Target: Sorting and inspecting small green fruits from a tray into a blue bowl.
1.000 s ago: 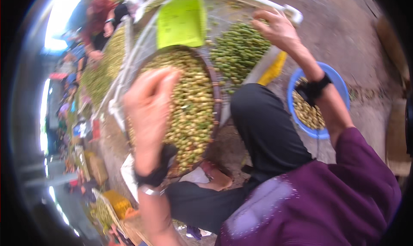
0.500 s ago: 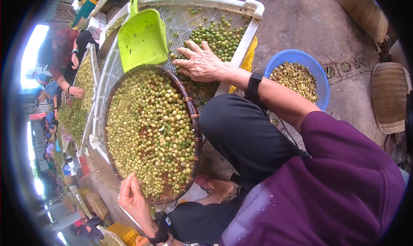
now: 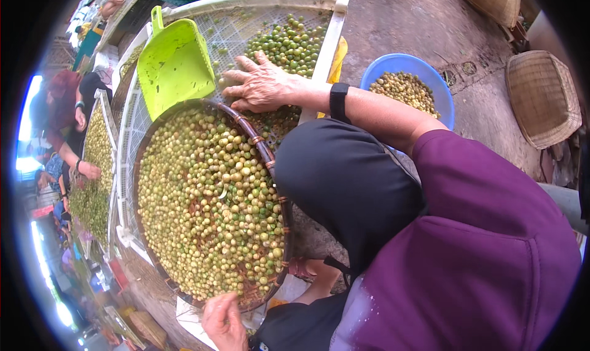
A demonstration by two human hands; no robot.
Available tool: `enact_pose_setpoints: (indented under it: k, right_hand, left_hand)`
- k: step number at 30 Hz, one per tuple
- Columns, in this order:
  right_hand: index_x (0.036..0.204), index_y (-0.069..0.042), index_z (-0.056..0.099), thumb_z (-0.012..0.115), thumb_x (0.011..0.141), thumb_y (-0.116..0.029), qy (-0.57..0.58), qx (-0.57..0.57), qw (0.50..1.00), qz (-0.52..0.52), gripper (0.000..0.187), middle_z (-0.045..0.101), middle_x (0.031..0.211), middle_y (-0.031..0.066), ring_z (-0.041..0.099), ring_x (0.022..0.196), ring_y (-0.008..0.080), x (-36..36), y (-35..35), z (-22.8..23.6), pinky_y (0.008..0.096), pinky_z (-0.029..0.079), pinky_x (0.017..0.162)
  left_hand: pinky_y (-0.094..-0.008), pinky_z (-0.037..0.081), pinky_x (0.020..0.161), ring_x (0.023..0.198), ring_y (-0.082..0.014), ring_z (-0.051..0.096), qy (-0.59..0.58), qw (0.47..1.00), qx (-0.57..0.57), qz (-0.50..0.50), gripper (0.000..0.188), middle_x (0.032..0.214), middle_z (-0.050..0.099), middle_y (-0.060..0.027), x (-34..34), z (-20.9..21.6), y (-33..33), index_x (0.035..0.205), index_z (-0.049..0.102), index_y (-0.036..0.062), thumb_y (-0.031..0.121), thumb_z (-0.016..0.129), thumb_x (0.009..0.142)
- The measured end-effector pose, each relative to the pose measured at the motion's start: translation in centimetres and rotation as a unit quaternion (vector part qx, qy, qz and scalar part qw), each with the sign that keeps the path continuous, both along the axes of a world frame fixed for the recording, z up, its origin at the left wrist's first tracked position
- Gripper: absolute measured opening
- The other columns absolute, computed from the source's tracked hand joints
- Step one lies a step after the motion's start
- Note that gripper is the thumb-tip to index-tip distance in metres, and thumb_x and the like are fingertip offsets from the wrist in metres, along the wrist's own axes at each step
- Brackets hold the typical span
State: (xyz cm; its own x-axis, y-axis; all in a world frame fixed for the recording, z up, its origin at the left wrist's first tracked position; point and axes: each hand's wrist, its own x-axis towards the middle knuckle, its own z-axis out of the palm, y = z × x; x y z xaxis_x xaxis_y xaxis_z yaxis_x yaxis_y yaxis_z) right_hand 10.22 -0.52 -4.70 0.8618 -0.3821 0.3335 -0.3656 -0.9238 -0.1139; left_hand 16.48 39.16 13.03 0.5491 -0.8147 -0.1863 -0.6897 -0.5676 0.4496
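My right hand (image 3: 261, 85) lies with fingers spread on the white mesh tray (image 3: 327, 41), touching small round green fruits (image 3: 289, 44) and partly covering them. My left hand (image 3: 225, 321) is at the near rim of a round woven basket (image 3: 251, 133), its fingers drawn together; whatever they may hold is hidden. Many small yellow-green round fruits (image 3: 209, 191) fill the basket, which rests partly over the tray's near side. A lime-green dustpan (image 3: 175, 65) lies on the tray just beyond the basket, left of my right hand.
To the right, a blue bowl (image 3: 447, 96) with brownish-yellow fruits stands on the concrete floor. Woven baskets (image 3: 541, 99) lie farther right. My bent knee (image 3: 344, 167) is beside the basket. On the left, another person's hand (image 3: 90, 170) is over a neighbouring fruit-filled tray (image 3: 98, 142).
My left hand has moved right along the basket's near rim. My right hand stays spread on the green fruits. The whole view has shifted, so the tray and bowl appear farther left.
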Motion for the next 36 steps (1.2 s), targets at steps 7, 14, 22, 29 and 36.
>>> enact_pose_setpoints:
  k: [7, 14, 22, 29, 36]
  right_hand:
    - [0.102, -0.019, 0.067, 0.054, 0.088, -0.034, 0.073, 0.093, 0.993, -0.014, 0.024, 0.054, 0.123, 0.006, 0.043, 0.12, 0.0234, -2.2, -0.5, 2.2, 0.0473, 0.033, 0.097]
    - [0.094, -0.009, 0.067, 0.053, 0.087, -0.018, -0.171, 0.096, 0.964, -0.18, 0.018, 0.066, 0.09, 0.0106, 0.062, 0.087, 0.0274, -5.9, -6.3, 2.3, 0.0378, 0.048, 0.083]
    - [0.097, -0.007, 0.066, 0.054, 0.087, -0.017, -0.36, 0.151, 0.906, -0.164, 0.018, 0.066, 0.087, 0.0115, 0.063, 0.085, 0.0279, -7.2, -5.6, 2.0, 0.0377, 0.05, 0.077]
    - [0.092, -0.009, 0.066, 0.052, 0.084, -0.017, -0.363, 0.14, 0.906, -0.167, 0.018, 0.066, 0.086, 0.0141, 0.064, 0.083, 0.0305, -7.3, -5.7, 1.2, 0.0398, 0.051, 0.075]
    - [0.085, -0.008, 0.065, 0.049, 0.081, -0.016, -0.354, 0.158, 0.907, -0.165, 0.018, 0.065, 0.081, 0.0176, 0.065, 0.077, 0.0328, -7.8, -5.7, 1.5, 0.0419, 0.052, 0.071]
  left_hand:
    - [-0.0325, 0.05, 0.067, 0.076, -0.0251, 0.064, 0.348, 0.904, 0.02, -0.247, 0.015, 0.078, 0.066, -0.0137, -3.7, 5.3, -7.3, 0.084, 0.068, 0.0002, -0.005, 0.066, 0.07]
    - [-0.0395, 0.043, 0.088, 0.099, -0.0254, 0.06, 0.381, 0.773, 0.14, -0.487, 0.024, 0.098, 0.066, -0.0121, -3.8, 3.8, -15.3, 0.098, 0.067, 0.0098, 0.005, 0.069, 0.074]
    - [-0.0331, 0.05, 0.075, 0.079, -0.0251, 0.065, -0.064, 0.95, -0.079, -0.295, 0.015, 0.087, 0.066, -0.0146, 0.7, -2.0, -26.1, 0.093, 0.067, 0.0017, 0.002, 0.063, 0.078]
    - [-0.0333, 0.049, 0.078, 0.082, -0.0265, 0.064, -0.267, 0.904, -0.114, -0.313, 0.017, 0.092, 0.067, -0.0133, 7.9, -9.8, -35.6, 0.094, 0.069, 0.0053, 0.007, 0.061, 0.079]
    - [-0.038, 0.049, 0.068, 0.074, -0.0321, 0.062, -0.295, 0.892, 0.041, -0.341, 0.012, 0.081, 0.064, -0.0162, 8.8, -12.0, -38.2, 0.081, 0.066, 0.0034, 0.001, 0.057, 0.073]
